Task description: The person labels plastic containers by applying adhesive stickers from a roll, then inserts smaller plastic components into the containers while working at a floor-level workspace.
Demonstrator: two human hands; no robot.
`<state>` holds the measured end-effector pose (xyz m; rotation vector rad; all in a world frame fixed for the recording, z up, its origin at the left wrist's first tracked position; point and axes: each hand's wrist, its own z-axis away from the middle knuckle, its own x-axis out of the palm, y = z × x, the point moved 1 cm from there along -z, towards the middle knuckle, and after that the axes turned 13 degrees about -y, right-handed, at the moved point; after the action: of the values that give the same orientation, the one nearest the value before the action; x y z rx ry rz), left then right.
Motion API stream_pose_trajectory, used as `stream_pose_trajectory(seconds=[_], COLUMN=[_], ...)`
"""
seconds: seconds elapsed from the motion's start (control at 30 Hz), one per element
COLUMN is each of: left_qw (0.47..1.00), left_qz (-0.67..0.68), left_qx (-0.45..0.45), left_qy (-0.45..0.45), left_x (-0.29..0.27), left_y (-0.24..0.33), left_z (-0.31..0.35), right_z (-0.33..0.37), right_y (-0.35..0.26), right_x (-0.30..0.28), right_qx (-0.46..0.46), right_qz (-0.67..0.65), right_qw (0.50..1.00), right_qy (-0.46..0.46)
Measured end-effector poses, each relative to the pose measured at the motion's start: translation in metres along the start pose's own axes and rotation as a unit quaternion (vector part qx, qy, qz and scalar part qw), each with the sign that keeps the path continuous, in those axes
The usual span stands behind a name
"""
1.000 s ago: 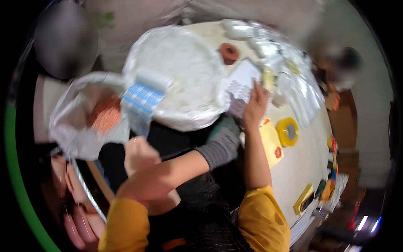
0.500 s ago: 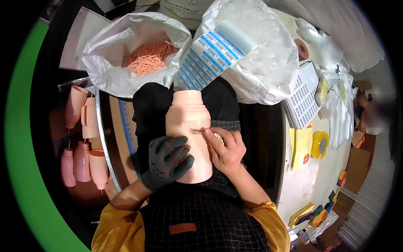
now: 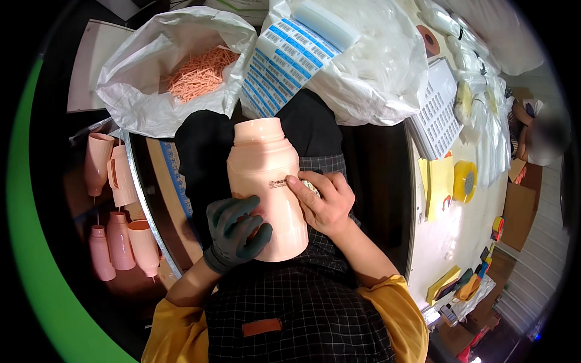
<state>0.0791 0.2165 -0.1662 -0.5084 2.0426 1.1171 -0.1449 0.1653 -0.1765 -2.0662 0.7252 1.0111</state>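
A peach-pink thermos flask body lies over my lap, its narrower neck pointing away from me and a small dark print on its front. My left hand, in a dark grey-green glove, holds it from the left with curled fingers. My bare right hand grips the right side, with a fingertip at the right end of the print. Beside that hand, a small pale patterned patch shows on the flask's side, partly hidden by the fingers.
Ahead are a white sack of pink sticks, a sheet of blue-and-white labels and a bag of clear plastic. Pink flask parts stand at left. On the right table are label sheets, yellow paper and a tape roll.
My view has shifted slightly, so the sacks and left-hand flask parts sit differently in it. The flask tilts a little more to the left, and both hands remain on it.
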Motion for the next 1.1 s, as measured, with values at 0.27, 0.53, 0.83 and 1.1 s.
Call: stream_pose_trajectory(seconds=[0.27,0.53,0.83,1.1], left_qw=[0.988,0.989,0.899,0.938], left_qz=[-0.087,-0.065,0.266,0.180], left_qx=[0.029,0.056,-0.234,-0.238], left_qy=[-0.128,-0.124,-0.258,-0.176], left_x=[-0.013,-0.017,-0.060,-0.012], left_y=[-0.006,-0.006,-0.082,-0.151], left_z=[-0.018,-0.028,-0.128,-0.100], right_z=[0.000,-0.004,-0.006,0.112], right_y=[0.013,-0.005,-0.059,0.055], right_x=[-0.002,-0.004,-0.004,-0.124], right_qx=[-0.012,-0.029,-0.045,0.411], right_qz=[0.039,-0.113,-0.306,-0.032], right_qw=[0.998,0.993,0.951,0.885], right_qy=[-0.040,0.009,0.025,0.219])
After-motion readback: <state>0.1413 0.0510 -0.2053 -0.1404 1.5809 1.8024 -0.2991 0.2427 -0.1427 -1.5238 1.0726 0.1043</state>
